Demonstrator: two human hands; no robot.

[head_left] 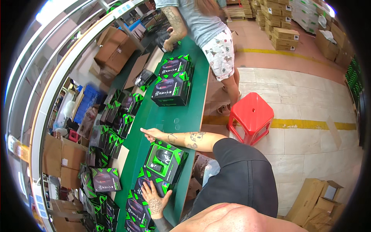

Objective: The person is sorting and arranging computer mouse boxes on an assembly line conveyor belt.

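My left hand (156, 200) lies flat, fingers spread, on a black-and-green printed box (143, 185) at the near part of the green bench (133, 154). Just beyond it, a similar box (176, 170) shows a bright green inside with a dark rounded device (163, 156) and a small black piece (155, 166). Reaching across the far end of that box, my right hand (154, 135) has its thumb stretched out and nothing visible held. Whether it touches the box I cannot tell. More such boxes (135, 210) line the bench below my left hand.
Two black-and-green boxes (172, 89) stand farther along the bench, beside a co-worker (206, 27) handling a dark item. Packed boxes (106, 179) fill the left side, with cartons (63, 154) behind. A red stool (253, 114) stands on the floor at right.
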